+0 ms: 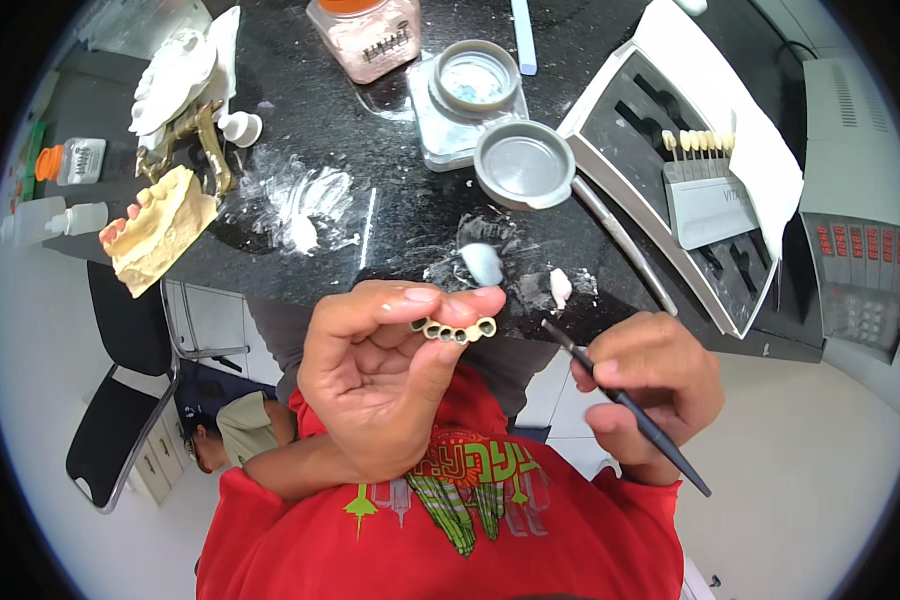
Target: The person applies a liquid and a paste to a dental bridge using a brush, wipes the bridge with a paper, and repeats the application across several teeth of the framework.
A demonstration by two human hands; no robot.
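Observation:
My left hand [380,375] pinches a dental bridge [455,331] between thumb and fingertips, its hollow undersides facing up. In my right hand [655,385] is a thin dark brush [648,425], its tip pointing up and left, apart from the bridge. Just beyond my left fingers a bluish-white lump of paste [482,264] sits on the black worktop [410,240]. A smaller pinkish-white lump [560,289] lies near the brush tip. White powder is smeared around both lumps.
At left stand a plaster tooth model [160,232] and a brass articulator [210,150]. A powder jar [370,40], an open grey dish [523,165] and a metal tool [625,245] lie further back. A shade guide [705,195] rests in an open case. A person [245,430] is behind at left.

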